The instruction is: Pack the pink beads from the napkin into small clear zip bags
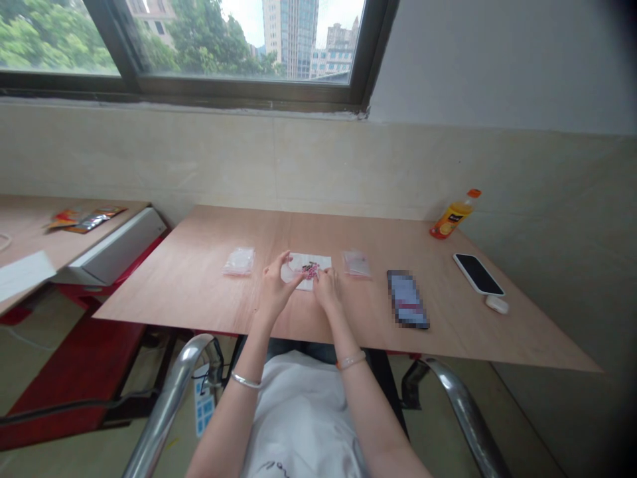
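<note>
Pink-and-dark pieces [310, 269], just beside right hand [326, 287]

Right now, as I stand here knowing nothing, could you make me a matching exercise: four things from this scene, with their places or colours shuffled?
Things:
1. Small pieces
2. Bottle
3. Dark-screened phone
4. Left hand

Places or colours:
A. White-edged, beside a small white case
B. Between a clear packet and the right hand
C. Pink and dark, on a white sheet
D. Orange-capped, near the wall

Right pairs: 1-C, 2-D, 3-A, 4-B.
</note>
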The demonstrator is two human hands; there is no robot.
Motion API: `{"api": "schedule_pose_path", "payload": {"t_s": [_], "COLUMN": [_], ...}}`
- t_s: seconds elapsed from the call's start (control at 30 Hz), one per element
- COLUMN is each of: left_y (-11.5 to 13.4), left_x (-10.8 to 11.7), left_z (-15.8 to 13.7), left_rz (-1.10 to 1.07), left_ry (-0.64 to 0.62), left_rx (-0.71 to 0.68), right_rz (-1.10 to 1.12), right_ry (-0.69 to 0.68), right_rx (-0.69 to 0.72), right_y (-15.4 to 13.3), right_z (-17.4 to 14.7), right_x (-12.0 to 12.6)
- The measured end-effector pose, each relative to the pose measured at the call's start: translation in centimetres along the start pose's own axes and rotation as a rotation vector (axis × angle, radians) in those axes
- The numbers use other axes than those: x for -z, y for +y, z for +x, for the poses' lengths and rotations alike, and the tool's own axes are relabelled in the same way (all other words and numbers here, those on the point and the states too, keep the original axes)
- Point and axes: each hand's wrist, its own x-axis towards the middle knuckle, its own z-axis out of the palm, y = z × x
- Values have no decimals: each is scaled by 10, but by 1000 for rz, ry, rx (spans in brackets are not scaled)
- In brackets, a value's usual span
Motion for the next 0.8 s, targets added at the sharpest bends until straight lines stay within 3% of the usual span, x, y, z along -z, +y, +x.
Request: {"api": "schedule_pose_path", "payload": {"t_s": [0.17, 0.47, 0.67, 0.8], "left_y": [-1, 0, 2, 5], "left_x": [2, 1, 1, 0], "left_z": [0, -2, -3, -4], "left_rz": [59, 94, 115, 117], "left_ry": [2, -18, -54, -86], "left_rx": [-9, -17, -29, -47], "right_rz": [-36, 132, 448, 729], "right_ry": [69, 156, 338, 308], "right_rx": [-7, -104, -190, -69], "right_y": [-4, 7, 7, -11], "right_z": [-9, -6, 4, 7], "right_x": [-7, -5, 8, 36]}}
